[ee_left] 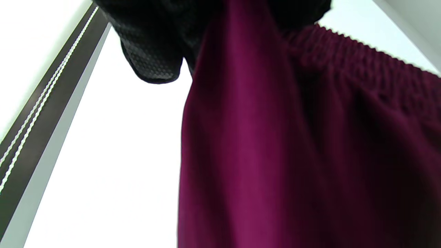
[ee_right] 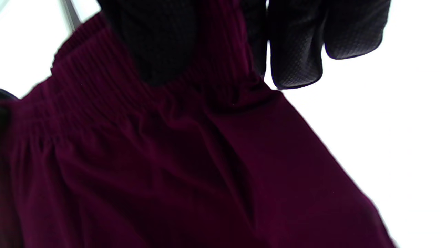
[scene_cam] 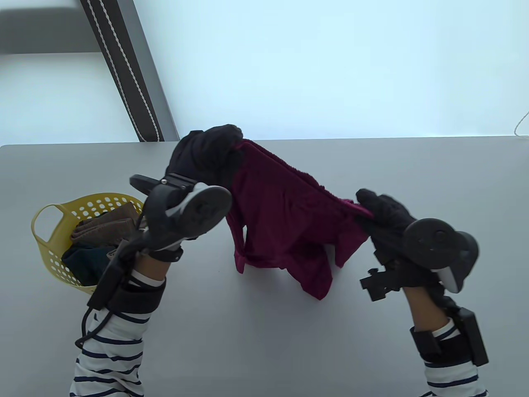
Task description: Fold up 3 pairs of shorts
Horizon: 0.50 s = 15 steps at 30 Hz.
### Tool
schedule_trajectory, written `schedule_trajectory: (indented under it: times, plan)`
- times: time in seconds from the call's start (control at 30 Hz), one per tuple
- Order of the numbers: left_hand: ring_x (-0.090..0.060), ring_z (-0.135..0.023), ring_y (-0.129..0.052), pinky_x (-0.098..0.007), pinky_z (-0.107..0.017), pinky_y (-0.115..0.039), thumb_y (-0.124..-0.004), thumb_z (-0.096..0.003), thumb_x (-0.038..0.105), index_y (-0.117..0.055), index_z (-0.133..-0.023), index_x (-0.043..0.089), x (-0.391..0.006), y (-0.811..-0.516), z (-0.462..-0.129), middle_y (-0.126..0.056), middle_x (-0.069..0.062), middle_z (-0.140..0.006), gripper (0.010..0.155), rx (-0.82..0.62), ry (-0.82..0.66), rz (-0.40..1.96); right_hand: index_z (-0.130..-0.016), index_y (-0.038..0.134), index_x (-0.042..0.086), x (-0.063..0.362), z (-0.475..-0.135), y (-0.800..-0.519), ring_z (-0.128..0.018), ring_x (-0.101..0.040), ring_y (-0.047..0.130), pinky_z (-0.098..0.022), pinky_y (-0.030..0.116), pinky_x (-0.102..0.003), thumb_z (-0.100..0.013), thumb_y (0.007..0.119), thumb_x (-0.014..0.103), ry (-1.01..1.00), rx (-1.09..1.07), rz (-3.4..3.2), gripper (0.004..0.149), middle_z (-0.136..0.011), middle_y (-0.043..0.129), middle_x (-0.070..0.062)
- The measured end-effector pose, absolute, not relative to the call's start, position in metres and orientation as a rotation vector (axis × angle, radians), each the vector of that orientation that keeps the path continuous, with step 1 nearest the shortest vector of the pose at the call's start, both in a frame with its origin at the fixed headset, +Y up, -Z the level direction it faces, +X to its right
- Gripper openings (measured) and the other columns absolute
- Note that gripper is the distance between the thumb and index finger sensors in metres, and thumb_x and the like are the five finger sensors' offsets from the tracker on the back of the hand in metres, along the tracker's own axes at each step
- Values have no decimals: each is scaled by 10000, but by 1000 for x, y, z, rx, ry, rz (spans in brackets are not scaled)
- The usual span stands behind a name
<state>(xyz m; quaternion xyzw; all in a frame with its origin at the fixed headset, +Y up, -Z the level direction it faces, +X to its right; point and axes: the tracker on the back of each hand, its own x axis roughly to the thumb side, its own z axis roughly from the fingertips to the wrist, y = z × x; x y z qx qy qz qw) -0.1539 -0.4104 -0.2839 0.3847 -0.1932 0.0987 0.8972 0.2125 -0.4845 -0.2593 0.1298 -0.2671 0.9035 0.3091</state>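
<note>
Both hands are up off the bench, holding a pair of maroon shorts stretched between them by the elastic waistband. The left hand has its fingers curled tight over one end of the waistband, and the right hand pinches the other end, the band running on a slant from the higher left hand down to the lower right one. The legs of the shorts hang below the hands, bunched and uneven, their lowest tips at or close to the bench; I cannot tell whether they touch it. In the left wrist view the gloved fingers close over the gathered waistband, cloth dropping straight under them. In the right wrist view the fingers clamp the ruched band the same way. Out past the left forearm sits a yellow perforated basket with a brown garment and a dark teal one lying in it.
</note>
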Motion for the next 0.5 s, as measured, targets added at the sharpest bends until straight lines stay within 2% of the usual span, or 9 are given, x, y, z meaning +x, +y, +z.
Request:
schedule_trajectory:
  times: [0.03, 0.07, 0.13, 0.23, 0.3, 0.33, 0.37, 0.43, 0.5]
  plan:
    - [48, -612, -1069, -331, -621, -925, -638, -475, 446, -549, -895, 352, -165, -398, -278, -929, 164, -793, 440, 786, -446, 252, -917, 760, 253, 217, -247, -457, -836, -374, 886, -618, 678, -579, -461, 786, 359, -720, 438, 2371, 469, -827, 936, -37]
    - [58, -589, -1071, -321, -616, -931, -650, -468, 453, -542, -903, 367, -171, -391, -274, -934, 174, -779, 456, 770, -486, 290, -912, 764, 244, 219, -239, -443, -806, -347, 922, -617, 697, -565, -463, 787, 361, -722, 488, 2343, 465, -785, 963, -25]
    - [42, -571, -1071, -329, -618, -929, -673, -462, 444, -484, -975, 381, -188, -370, -268, -939, 170, -776, 550, 672, -602, 448, -916, 753, 198, 226, -220, -403, -706, -317, 990, -582, 746, -539, -459, 793, 369, -701, 602, 2255, 489, -683, 1002, -16]
    - [-1, -562, -1078, -366, -616, -927, -726, -443, 423, -527, -1025, 323, -199, -354, -274, -956, 131, -780, 623, 475, -707, 574, -917, 738, 148, 235, -220, -372, -628, -286, 1019, -555, 770, -518, -473, 777, 379, -481, 691, 2179, 502, -608, 1004, 5]
    - [-17, -586, -1078, -386, -624, -921, -749, -441, 411, -561, -1039, 270, -194, -353, -290, -949, 107, -809, 643, 242, -741, 513, -910, 751, 105, 237, -235, -367, -596, -308, 1022, -537, 769, -528, -483, 782, 356, -310, 673, 2172, 496, -585, 1009, -22]
    - [-41, -586, -1080, -399, -627, -910, -765, -441, 395, -638, -989, 282, -190, -359, -300, -952, 86, -808, 574, 89, -758, 456, -906, 756, 84, 238, -245, -369, -590, -321, 1019, -527, 764, -538, -489, 783, 342, -209, 663, 2208, 491, -583, 1010, -37]
    - [-45, -576, -1087, -397, -621, -911, -777, -440, 398, -658, -969, 291, -184, -368, -312, -961, 86, -795, 553, 5, -735, 408, -895, 771, 64, 236, -258, -375, -583, -339, 1022, -517, 763, -550, -488, 789, 325, -128, 621, 2270, 483, -578, 1018, -56]
    - [-62, -587, -1090, -408, -619, -902, -783, -446, 399, -665, -936, 321, -173, -385, -329, -958, 87, -799, 510, -113, -654, 312, -875, 796, 67, 233, -281, -390, -607, -359, 1025, -520, 757, -568, -470, 799, 305, -11, 495, 2414, 470, -603, 1031, -69]
    - [-96, -655, -1087, -443, -641, -874, -770, -453, 394, -682, -884, 348, -158, -406, -347, -942, 64, -853, 442, -98, -505, 159, -861, 801, 80, 225, -305, -410, -675, -418, 982, -543, 704, -614, -451, 809, 265, 40, 301, 2559, 450, -674, 1015, -111]
